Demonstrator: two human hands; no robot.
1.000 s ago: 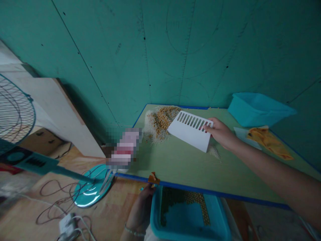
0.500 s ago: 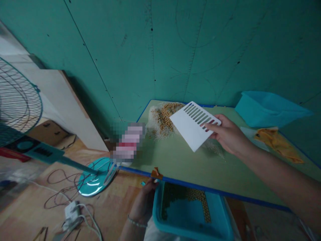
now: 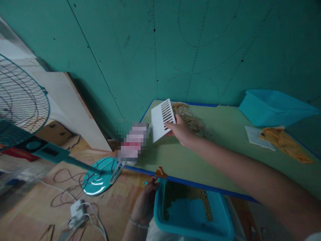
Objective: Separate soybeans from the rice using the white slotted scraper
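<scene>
My right hand [image 3: 181, 131] grips a white slotted plastic scraper [image 3: 162, 119] and holds it upright at the far left corner of the green table [image 3: 205, 160], left of a heap of yellowish beans mixed with white grains [image 3: 192, 115]. My left hand [image 3: 146, 200] clasps the left rim of a teal tray [image 3: 220, 227] held below the table's blue front edge. Inside the tray lies a layer of beans [image 3: 185, 197].
A second teal tub [image 3: 273, 107] stands at the back right by a white paper [image 3: 255, 136] and an orange cloth [image 3: 286, 142]. A standing fan [image 3: 22, 110], its round base [image 3: 100, 177], cables and a power strip [image 3: 76, 211] occupy the floor at left.
My right hand has swung the scraper left across the bean heap, from its right side to the table's far left corner. The tray stays held under the edge.
</scene>
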